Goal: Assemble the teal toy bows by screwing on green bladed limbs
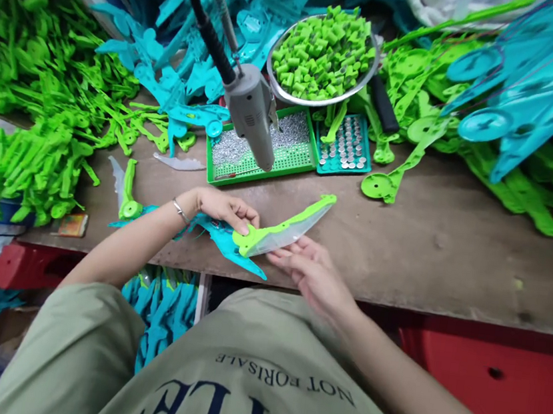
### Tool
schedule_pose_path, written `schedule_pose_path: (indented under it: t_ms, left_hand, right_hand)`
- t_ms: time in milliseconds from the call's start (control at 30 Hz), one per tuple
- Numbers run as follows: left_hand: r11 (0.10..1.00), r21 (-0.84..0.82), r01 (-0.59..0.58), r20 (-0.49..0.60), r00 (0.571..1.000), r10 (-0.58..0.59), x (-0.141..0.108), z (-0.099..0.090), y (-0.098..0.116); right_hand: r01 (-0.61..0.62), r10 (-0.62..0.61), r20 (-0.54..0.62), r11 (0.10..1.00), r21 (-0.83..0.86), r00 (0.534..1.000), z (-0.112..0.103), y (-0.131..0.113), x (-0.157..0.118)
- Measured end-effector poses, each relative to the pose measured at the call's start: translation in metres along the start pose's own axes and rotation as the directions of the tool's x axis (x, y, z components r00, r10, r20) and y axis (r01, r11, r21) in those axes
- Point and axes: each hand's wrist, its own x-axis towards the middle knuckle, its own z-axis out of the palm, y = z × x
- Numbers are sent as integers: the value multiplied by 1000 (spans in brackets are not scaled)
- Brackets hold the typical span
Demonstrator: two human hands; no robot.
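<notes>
My left hand (228, 209) presses its thumb and fingers on the round end of a green plastic arm (298, 220), which has a translucent blade (280, 236) along its lower side. My right hand (316, 272) has its fingertips under the blade's lower edge, the fingers partly bent. Beneath my left hand lies a blue plastic part (233, 252) on the brown table (452, 255). To the left, another green arm (130, 192) rests beside a translucent blade. A grey electric screwdriver (252, 113) hangs above, beyond my hands.
A green tray of small screws (255, 176), a teal tray of metal discs (347, 145) and a metal bowl (294, 98) of green pieces stand at the back. Green parts (25, 156) heap left; blue parts (548, 86) heap right. Red stools (481, 386) show below the table edge.
</notes>
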Motion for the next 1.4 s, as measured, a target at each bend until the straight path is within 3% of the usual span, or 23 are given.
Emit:
schedule_pose_path:
  t_ms: [133,267,600,767,867,1000,1067,1167,1233,1333,1400]
  left_hand:
    - [999,42,-17,-37,999,19,10,3,-11]
    - [992,114,-50,-106,992,62,13,6,-14]
    - [929,354,-111,-213,957,196,13,13,-22]
    - [806,591,-26,-337,900,276,10,23,-16]
    - [625,773,110,-453,785,423,8,44,-15]
    - [348,863,368,-503,542,673,7,91,-35]
    - [255,879,404,-444,496,746,8,114,-53]
    - [239,879,412,-417,421,806,17,139,-80]
    - [265,856,443,-438,352,827,29,145,-93]
    - [305,818,488,-435,179,883,48,141,-102]
    - [293,811,507,-387,89,918,55,135,-102]
  right_hand:
    - [132,-147,-222,988,-81,964,-24,-21,30]
    - [159,-208,-349,974,-163,914,-36,-38,57]
    - [163,-240,-297,951,-263,924,-49,-44,62]
    - [126,-228,-267,928,-351,936,-55,-52,57]
    - [131,-244,-271,917,-378,931,-56,-53,57]
    - [137,-270,-301,907,-398,914,-57,-51,59]
    - [141,-280,-307,903,-406,910,-57,-50,61]
    - [140,-283,-312,901,-410,907,-59,-50,61]
    - [135,-278,-313,902,-411,908,-60,-50,62]
    - [124,-267,-321,906,-404,909,-62,-52,63]
    - [117,-255,-322,913,-392,912,-62,-53,64]
